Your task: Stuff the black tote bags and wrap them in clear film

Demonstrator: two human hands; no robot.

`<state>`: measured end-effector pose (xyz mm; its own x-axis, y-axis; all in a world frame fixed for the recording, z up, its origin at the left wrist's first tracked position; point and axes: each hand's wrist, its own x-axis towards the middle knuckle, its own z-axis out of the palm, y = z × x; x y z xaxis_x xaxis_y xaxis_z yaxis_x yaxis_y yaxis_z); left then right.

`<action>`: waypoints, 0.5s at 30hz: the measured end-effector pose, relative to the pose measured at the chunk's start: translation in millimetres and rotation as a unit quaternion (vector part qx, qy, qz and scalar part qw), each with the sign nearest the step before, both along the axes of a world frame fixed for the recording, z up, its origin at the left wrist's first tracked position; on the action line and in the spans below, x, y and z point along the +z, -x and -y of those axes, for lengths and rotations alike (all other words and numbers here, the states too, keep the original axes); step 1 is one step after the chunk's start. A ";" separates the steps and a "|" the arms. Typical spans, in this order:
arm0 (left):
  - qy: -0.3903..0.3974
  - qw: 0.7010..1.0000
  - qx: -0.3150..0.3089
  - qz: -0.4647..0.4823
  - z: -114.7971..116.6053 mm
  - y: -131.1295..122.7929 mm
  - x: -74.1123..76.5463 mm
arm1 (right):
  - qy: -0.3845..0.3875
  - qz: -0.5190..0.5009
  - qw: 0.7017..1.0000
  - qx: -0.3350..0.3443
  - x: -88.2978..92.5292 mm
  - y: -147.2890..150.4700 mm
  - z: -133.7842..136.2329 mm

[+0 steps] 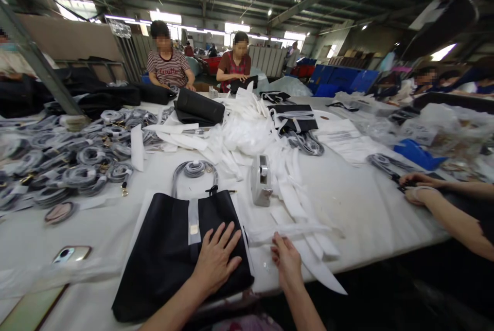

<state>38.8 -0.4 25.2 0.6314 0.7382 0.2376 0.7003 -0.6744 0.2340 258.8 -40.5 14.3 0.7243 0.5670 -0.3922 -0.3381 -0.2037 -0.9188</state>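
A black handbag [170,254] lies flat on the white table [347,202] right in front of me, with a clear strip over its clasp. My left hand [216,259] rests flat on the bag's lower right part, fingers spread. My right hand [286,264] is just right of the bag, fingers curled and pinching a clear white foam strip [289,229] that stretches to the right across the table. A coiled strap [195,169] lies beyond the bag's top edge.
A tape dispenser [261,180] stands behind the strips. Heaps of coiled straps [77,161] fill the left, a phone [71,254] lies at near left. White foam sheets [247,135] pile mid-table. A co-worker's hands [419,187] work at right; two people sit across.
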 end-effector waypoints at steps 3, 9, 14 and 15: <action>-0.001 1.000 -0.004 0.006 0.4 0.8 -0.9 | -0.029 -0.022 0.999 0.004 7.5 -0.8 -22.0; -0.008 1.000 0.000 0.018 1.4 1.4 -5.0 | -0.067 0.011 0.998 -0.014 26.8 -6.0 -29.7; -0.011 1.000 -0.005 0.024 2.6 2.1 -5.9 | -0.091 0.066 0.993 -0.035 49.8 -19.0 -27.1; -0.014 1.000 -0.004 0.026 2.8 2.2 -6.3 | -0.095 0.078 0.992 -0.039 54.8 -22.5 -28.5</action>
